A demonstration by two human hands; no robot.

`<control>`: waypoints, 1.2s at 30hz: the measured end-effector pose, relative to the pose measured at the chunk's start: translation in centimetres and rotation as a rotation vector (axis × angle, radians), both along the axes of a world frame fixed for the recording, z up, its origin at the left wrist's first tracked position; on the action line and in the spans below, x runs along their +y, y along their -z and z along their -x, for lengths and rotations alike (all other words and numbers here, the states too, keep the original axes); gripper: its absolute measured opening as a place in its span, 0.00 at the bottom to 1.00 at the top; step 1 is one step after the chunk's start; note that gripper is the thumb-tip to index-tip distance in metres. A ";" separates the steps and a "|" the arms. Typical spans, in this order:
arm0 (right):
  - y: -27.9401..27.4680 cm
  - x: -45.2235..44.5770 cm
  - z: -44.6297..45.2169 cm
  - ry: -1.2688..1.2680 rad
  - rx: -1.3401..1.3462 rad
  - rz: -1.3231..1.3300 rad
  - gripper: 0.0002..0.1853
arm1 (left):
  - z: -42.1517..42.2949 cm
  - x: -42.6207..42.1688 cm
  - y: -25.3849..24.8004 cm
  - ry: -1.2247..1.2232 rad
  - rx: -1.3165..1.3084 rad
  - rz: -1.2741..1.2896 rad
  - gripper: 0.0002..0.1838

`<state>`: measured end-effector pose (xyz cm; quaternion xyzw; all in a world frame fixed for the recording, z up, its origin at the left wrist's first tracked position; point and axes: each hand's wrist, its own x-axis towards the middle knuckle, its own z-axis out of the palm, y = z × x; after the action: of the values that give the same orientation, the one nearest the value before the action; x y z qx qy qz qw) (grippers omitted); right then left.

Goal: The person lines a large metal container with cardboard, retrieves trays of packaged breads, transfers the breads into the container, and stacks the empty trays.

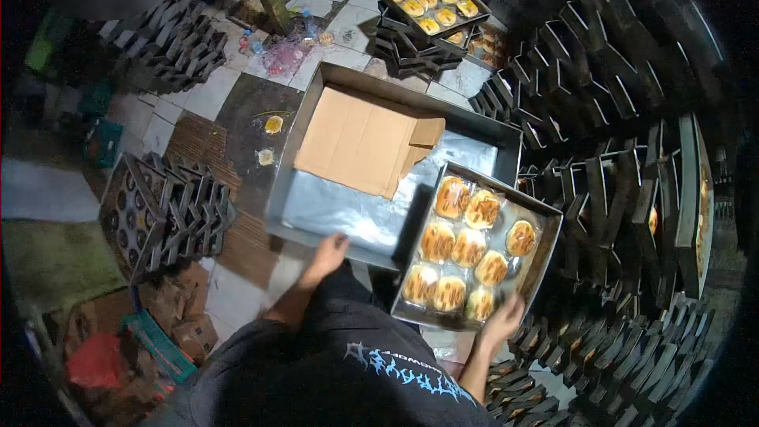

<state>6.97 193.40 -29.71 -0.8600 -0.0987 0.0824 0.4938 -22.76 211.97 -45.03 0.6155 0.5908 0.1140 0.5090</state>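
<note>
My right hand (504, 321) is closed on the near right side of a baking tray (553, 241), its fingers reaching inside the edge. The tray is tilted and holds several round golden buns (468, 247), which look wrapped in clear plastic. It overlaps the right part of a large, deep metal tray (340, 233) in front of me. My left hand (330, 255) grips the near rim of this deep tray. A flat piece of brown cardboard (356, 138) lies inside it, over part of the shiny metal bottom.
Tall stacks of dark trays (585, 63) line the right side. Ahead, another tray of yellow-topped buns (433, 1) sits on a stack. More stacked trays (174, 213) stand at left, near cardboard boxes (178, 300). Two flattened buns (273, 124) lie on the floor.
</note>
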 end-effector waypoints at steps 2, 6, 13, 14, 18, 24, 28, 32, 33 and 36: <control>0.1 10.7 -0.5 -0.298 0.152 -0.174 0.15 | 0.7 1.2 1.3 0.000 0.017 0.083 0.19; 12.8 33.3 -3.7 -0.645 -0.269 0.232 0.31 | 2.7 5.5 2.7 0.048 -0.088 0.089 0.19; 24.4 46.2 -7.3 -0.716 -0.123 0.756 0.26 | 12.2 13.2 0.2 -0.030 -0.091 0.153 0.18; 24.2 46.2 -7.0 -0.728 -0.058 0.706 0.23 | 12.8 13.9 -0.6 -0.066 -0.068 0.152 0.17; 19.4 42.3 -5.2 -0.776 0.261 0.387 0.15 | 8.8 18.8 -3.5 0.033 -0.220 0.116 0.17; -5.4 31.9 1.5 -0.894 0.467 0.047 0.13 | -4.0 31.5 -19.0 0.473 -0.420 -0.866 0.27; -14.0 25.4 4.7 -1.060 0.297 0.085 0.12 | -7.8 27.2 -28.5 0.777 -0.504 -1.076 0.17; -15.7 17.4 6.5 -0.972 0.406 -0.190 0.12 | -4.7 18.1 -31.5 0.723 -0.445 -1.168 0.10; -16.0 15.8 7.2 -0.928 0.403 -0.187 0.13 | -3.6 15.6 -31.8 0.581 -0.413 -1.326 0.10; -16.3 11.3 11.6 -0.853 -0.448 0.222 0.12 | -1.9 10.4 -29.6 0.537 -0.265 -1.355 0.14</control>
<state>-4.63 204.74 -13.36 -0.7870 -0.5363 0.1002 0.2880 -20.85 222.39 -15.41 0.8992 0.1534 0.3985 0.0949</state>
